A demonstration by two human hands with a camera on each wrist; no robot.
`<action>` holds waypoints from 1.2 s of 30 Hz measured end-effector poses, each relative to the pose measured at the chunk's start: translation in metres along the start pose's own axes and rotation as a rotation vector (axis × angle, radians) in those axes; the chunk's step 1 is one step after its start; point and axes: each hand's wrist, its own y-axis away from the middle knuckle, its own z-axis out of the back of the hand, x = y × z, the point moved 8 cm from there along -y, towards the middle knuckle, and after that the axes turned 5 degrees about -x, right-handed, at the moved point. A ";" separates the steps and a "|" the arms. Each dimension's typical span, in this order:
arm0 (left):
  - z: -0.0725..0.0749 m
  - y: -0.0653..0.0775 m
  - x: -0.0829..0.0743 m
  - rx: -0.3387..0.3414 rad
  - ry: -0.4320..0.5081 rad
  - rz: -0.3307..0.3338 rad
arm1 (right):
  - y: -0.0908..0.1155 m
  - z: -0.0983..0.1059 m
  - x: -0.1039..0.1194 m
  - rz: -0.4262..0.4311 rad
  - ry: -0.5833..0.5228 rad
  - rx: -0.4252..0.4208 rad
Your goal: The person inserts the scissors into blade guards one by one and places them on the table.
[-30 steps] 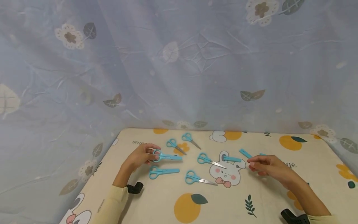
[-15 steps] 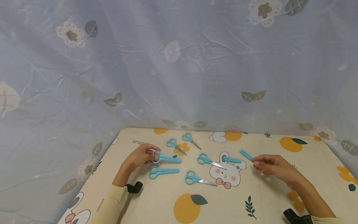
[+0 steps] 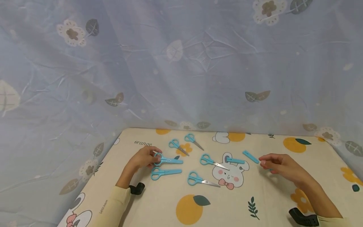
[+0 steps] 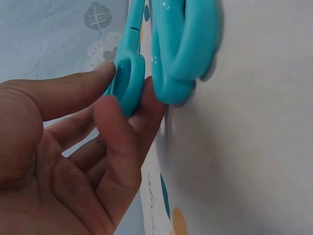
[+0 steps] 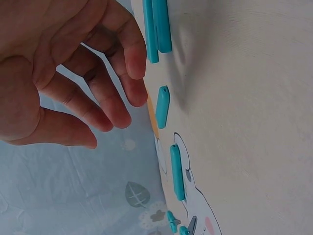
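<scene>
My left hand (image 3: 146, 157) pinches the handle loop of blue scissors (image 3: 171, 161) whose blades are covered by a blue cap. In the left wrist view, thumb and fingers meet at that loop (image 4: 131, 81). A second pair of capped scissors (image 3: 167, 172) lies just nearer, on the cloth. My right hand (image 3: 283, 165) hovers with loosely bent fingers, holding nothing. Left of its fingertips lies a blue blade cap (image 3: 250, 156); another cap (image 3: 235, 161) rests on the printed rabbit. The right wrist view shows two more caps (image 5: 160, 27) side by side by the fingers, largely hidden from the head view.
Several uncapped blue scissors lie mid-table, including a near pair (image 3: 202, 180), one pointing at the rabbit (image 3: 214, 162), and two farther back (image 3: 178, 148). A printed cloth (image 3: 227, 208) covers the table. Behind it hangs a blue-grey curtain (image 3: 198, 78).
The right hand has drifted slightly right, leaving the nearby cap fully visible. The left hand's capped scissors have shifted slightly left; its grip looks the same.
</scene>
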 end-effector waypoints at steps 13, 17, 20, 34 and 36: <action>0.001 0.003 -0.007 -0.007 -0.086 -0.057 | -0.002 0.006 -0.002 -0.014 0.033 -0.012; 0.002 0.003 -0.009 -0.003 -0.116 -0.078 | -0.002 0.007 -0.003 -0.025 0.031 -0.011; 0.002 0.002 -0.009 -0.006 -0.130 -0.085 | -0.003 0.007 -0.004 -0.029 0.031 -0.014; 0.003 0.002 -0.008 -0.034 -0.184 -0.097 | 0.000 0.009 -0.002 -0.007 0.025 -0.015; 0.003 0.002 -0.008 -0.037 -0.194 -0.112 | 0.000 0.010 -0.001 -0.006 0.025 -0.018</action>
